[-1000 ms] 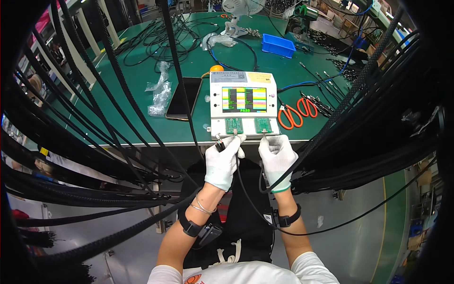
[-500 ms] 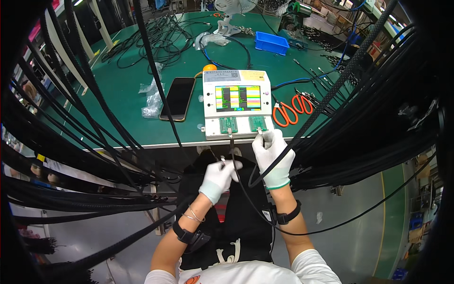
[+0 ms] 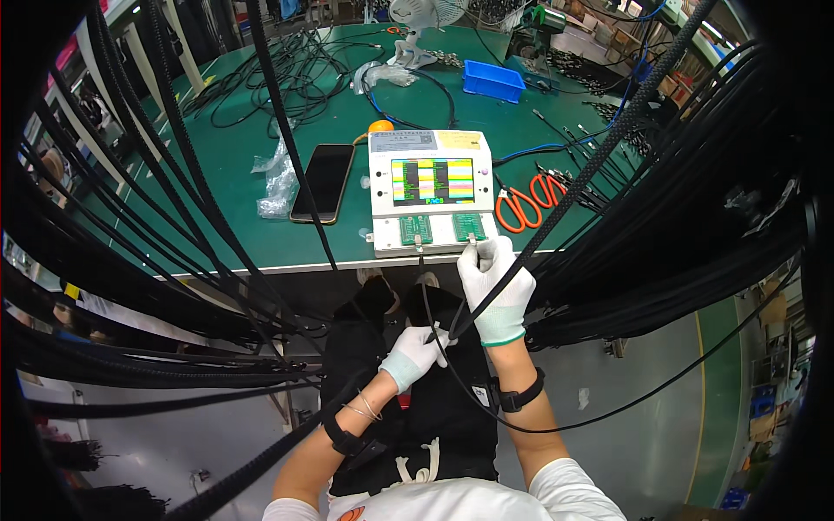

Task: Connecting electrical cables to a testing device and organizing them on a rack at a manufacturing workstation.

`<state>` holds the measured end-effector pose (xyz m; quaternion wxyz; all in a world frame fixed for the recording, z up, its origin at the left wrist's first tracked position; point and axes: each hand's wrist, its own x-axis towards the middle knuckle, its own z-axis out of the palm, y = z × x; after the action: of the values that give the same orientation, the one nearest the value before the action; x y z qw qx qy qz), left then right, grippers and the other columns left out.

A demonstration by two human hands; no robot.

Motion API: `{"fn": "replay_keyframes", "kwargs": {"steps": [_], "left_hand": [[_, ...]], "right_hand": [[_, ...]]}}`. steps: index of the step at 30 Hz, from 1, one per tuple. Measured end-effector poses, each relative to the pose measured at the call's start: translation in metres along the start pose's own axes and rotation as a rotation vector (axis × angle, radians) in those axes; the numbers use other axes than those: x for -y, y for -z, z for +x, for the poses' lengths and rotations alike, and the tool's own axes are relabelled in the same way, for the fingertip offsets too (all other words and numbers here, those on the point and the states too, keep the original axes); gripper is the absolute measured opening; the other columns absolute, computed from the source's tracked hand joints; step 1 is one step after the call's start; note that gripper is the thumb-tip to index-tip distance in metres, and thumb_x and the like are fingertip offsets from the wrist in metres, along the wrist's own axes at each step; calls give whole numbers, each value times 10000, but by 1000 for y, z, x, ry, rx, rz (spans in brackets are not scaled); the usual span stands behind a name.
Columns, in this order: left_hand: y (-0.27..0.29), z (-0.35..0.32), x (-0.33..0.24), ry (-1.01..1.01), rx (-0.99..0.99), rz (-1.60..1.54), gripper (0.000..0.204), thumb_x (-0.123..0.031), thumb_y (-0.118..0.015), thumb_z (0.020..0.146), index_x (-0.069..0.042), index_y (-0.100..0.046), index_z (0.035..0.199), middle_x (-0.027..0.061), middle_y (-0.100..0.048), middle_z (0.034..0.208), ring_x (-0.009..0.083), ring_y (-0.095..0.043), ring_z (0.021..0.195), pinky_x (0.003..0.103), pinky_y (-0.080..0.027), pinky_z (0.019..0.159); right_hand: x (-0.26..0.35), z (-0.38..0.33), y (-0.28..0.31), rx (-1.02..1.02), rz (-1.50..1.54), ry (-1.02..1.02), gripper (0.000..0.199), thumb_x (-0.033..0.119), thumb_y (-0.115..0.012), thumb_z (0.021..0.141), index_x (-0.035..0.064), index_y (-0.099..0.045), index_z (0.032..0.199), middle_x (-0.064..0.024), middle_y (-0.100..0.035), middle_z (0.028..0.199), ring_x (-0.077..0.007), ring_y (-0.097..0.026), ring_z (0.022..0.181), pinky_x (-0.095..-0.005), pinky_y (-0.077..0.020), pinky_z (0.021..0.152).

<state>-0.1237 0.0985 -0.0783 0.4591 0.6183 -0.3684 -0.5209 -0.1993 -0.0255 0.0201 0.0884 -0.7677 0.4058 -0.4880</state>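
Observation:
A white cable tester (image 3: 430,143) with a colour screen stands near the table's front edge, two green circuit boards on its base. My right hand (image 3: 497,291), in a white glove, is closed on the plug of a black cable at the right green board (image 3: 469,227); its fingers partly hide the plug. Another plug sits at the left green board (image 3: 415,230), and its black cable (image 3: 425,291) hangs down in front of me. Lower, over my lap, my gloved left hand (image 3: 412,356) is pinched on a black cable, with a small light-coloured bit showing at the fingertips.
Left of the tester lie a phone (image 3: 322,183) and clear plastic bags (image 3: 278,184). Orange-handled scissors (image 3: 519,209) lie to its right. A blue bin (image 3: 493,81), a white fan (image 3: 423,17) and a cable tangle (image 3: 282,82) are farther back. Hanging black cables (image 3: 660,260) crowd both sides.
My left hand has moved slightly down and right, and its fingers now meet the cable near my right wrist. My right hand stays at the right board. The tester's screen looks unchanged.

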Motion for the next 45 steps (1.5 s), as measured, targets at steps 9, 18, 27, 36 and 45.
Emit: {"fn": "replay_keyframes", "kwargs": {"steps": [9, 18, 27, 36, 45], "left_hand": [[-14, -4, 7, 61, 30, -40, 309, -222, -582, 966, 54, -716, 1009, 95, -693, 716, 149, -633, 659, 283, -490, 688], [-16, -6, 7, 116, 157, 150, 282, -197, -572, 964, 34, -710, 1049, 99, -704, 774, 146, -623, 641, 292, -504, 657], [-40, -25, 32, -73, 231, 414, 322, -284, -561, 940, -7, -709, 1011, 168, -708, 817, 301, -691, 787, 396, -532, 789], [-106, 4, 86, -1152, 1, 731, 356, -256, -551, 931, -22, -607, 1193, 248, -679, 959, 419, -650, 899, 492, -532, 788], [-56, -44, -62, -615, -375, 210, 378, -21, -576, 905, -11, -584, 1283, 206, -691, 958, 279, -707, 769, 344, -551, 708]], "right_hand": [[-2, 0, -4, -44, 6, 20, 132, 116, -727, 811, 57, -612, 785, -73, -639, 604, -246, -649, 523, -341, -524, 522], [25, 9, 54, 192, 296, -42, 178, 161, -634, 897, 20, -673, 998, -128, -690, 871, -279, -687, 821, -373, -546, 727], [-45, -69, 52, 691, 750, 242, 660, 438, -218, 1026, -3, -706, 1077, -162, -693, 1153, -392, -551, 1236, -485, -312, 1125], [10, -59, 70, 431, 373, 256, 203, 170, -619, 914, 24, -713, 1018, -132, -696, 1050, -330, -631, 1077, -430, -483, 945], [0, 14, 39, 360, 9, -153, 252, 285, -637, 901, 50, -713, 949, -106, -709, 784, -282, -698, 720, -357, -542, 670]]}}
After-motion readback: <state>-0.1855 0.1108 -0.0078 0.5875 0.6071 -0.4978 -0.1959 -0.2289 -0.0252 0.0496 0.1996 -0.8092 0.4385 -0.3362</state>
